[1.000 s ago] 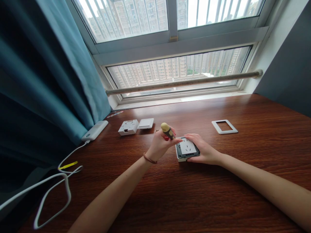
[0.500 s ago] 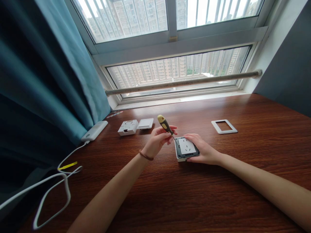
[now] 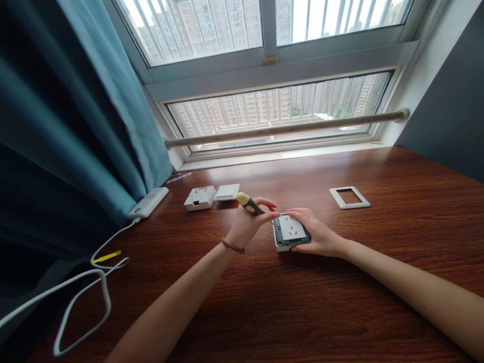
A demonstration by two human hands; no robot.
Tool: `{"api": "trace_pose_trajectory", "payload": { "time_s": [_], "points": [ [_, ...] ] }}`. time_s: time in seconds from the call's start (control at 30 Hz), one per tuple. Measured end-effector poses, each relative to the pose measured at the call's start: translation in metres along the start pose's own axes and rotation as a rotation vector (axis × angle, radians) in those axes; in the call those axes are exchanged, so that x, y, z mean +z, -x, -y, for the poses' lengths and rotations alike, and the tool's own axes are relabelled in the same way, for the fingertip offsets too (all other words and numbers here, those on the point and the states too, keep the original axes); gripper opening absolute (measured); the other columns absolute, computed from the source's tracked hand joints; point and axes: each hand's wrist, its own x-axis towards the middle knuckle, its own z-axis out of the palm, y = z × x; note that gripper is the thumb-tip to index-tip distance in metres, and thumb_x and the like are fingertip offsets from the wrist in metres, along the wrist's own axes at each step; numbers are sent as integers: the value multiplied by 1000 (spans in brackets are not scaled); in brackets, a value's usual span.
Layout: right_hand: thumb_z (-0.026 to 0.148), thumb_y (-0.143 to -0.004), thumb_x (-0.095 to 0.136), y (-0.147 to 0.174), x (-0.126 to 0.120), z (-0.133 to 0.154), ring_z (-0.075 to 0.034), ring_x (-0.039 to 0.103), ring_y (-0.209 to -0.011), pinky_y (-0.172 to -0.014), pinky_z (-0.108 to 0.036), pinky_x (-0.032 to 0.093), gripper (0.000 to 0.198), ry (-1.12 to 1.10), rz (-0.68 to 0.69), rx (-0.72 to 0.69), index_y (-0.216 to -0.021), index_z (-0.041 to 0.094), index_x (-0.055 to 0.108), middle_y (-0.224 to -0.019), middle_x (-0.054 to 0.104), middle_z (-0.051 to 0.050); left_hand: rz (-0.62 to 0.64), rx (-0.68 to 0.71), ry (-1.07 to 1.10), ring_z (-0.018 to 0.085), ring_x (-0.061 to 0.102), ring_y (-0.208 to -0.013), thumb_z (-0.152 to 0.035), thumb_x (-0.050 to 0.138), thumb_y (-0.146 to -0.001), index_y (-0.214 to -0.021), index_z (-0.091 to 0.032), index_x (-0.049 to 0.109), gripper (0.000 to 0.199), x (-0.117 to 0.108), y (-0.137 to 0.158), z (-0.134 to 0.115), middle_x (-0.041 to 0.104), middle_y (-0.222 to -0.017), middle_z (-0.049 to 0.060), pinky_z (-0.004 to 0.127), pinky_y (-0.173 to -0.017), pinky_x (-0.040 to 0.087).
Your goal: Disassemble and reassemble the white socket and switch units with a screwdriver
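Observation:
A screwdriver with a yellow and dark grey handle is pinched in my left hand. It leans well over to the left, and its thin shaft reaches to the left side of the wall socket. Whether the tip touches a screw there is too small to tell. The socket has a white face with slots, a dark surround and a white box beneath, and it rests on the table. My right hand is closed around the socket's right side, thumb and fingers on opposite edges.
On the wooden table, a white cover frame lies at the right. Left of my hands are a white mounting box and a white switch plate. A white power bank with a looping cable sits by the curtain.
The screwdriver handle has tipped down and to the left, while its tip stays near the socket's left side. My left hand has shifted slightly right; the right hand keeps its hold.

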Motion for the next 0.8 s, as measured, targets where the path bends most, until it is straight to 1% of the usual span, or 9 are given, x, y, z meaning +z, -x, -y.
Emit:
{"api": "trace_pose_trajectory", "payload": {
  "time_s": [0.13, 0.2, 0.3, 0.4, 0.47, 0.53, 0.63, 0.7, 0.8],
  "points": [
    [42, -64, 73, 0, 0, 0, -30, 36, -120, -101, -48, 33, 83, -7, 3, 4, -133, 20, 31, -129, 41, -15, 66, -216, 250, 3, 35, -43, -32, 72, -65, -77, -14, 62, 24, -1, 1, -2, 53, -61, -2, 18, -40, 25],
    [43, -64, 73, 0, 0, 0, -31, 36, -120, -100, -50, 32, 83, -12, 3, 1, -133, 21, 32, -129, 42, -15, 100, -212, 396, 3, 37, -43, -32, 67, -70, -86, -13, 61, 26, -4, 2, -4, 56, -65, 0, 18, -40, 26],
    [43, -64, 73, 1, 0, -1, -31, 37, -119, -100, -51, 32, 84, -12, -5, -7, -133, 21, 31, -129, 42, -15, 170, -130, 495, 6, 47, -49, -27, 64, -72, -98, -12, 58, 30, -9, 1, -6, 64, -80, 6, 20, -46, 36],
    [43, -64, 73, 1, 0, -1, -31, 36, -119, -100, -49, 33, 84, -3, -12, -7, -134, 21, 30, -128, 42, -15, 217, -61, 436, 8, 52, -52, -25, 66, -72, -101, -12, 56, 33, -11, -1, -5, 66, -88, 10, 24, -50, 42],
    [43, -64, 73, 1, 0, 0, -30, 37, -119, -100, -49, 33, 84, 0, -10, -7, -133, 20, 31, -128, 42, -15, 207, -45, 353, 8, 51, -50, -27, 67, -73, -96, -12, 57, 30, -11, -2, -4, 66, -88, 9, 23, -47, 42],
    [43, -64, 73, 0, 0, 0, -30, 37, -119, -100, -48, 33, 83, 2, -5, -6, -133, 19, 32, -128, 42, -15, 155, -34, 262, 6, 47, -49, -28, 71, -69, -85, -13, 57, 26, -9, -2, -3, 65, -83, 5, 21, -45, 39],
    [42, -64, 73, 0, 0, 0, -29, 37, -118, -100, -48, 33, 83, 5, -1, -2, -132, 19, 33, -128, 43, -15, 11, 26, 103, 6, 45, -54, -27, 80, -57, -71, -14, 56, 30, -8, -3, -2, 56, -67, -3, 19, -51, 38],
    [41, -64, 73, 0, 0, 0, -30, 37, -119, -100, -48, 33, 83, 5, -3, 1, -133, 19, 32, -128, 43, -15, -36, 50, 6, 7, 44, -57, -27, 81, -55, -73, -15, 60, 30, -8, -3, -2, 50, -63, -4, 20, -56, 39],
    [40, -63, 74, 1, 0, 0, -31, 37, -119, -99, -50, 33, 84, -1, -3, -2, -133, 21, 32, -128, 43, -15, 22, 7, -25, 9, 48, -61, -28, 77, -60, -85, -16, 64, 30, -8, -3, -4, 56, -71, -1, 20, -57, 40]
  ]
}}
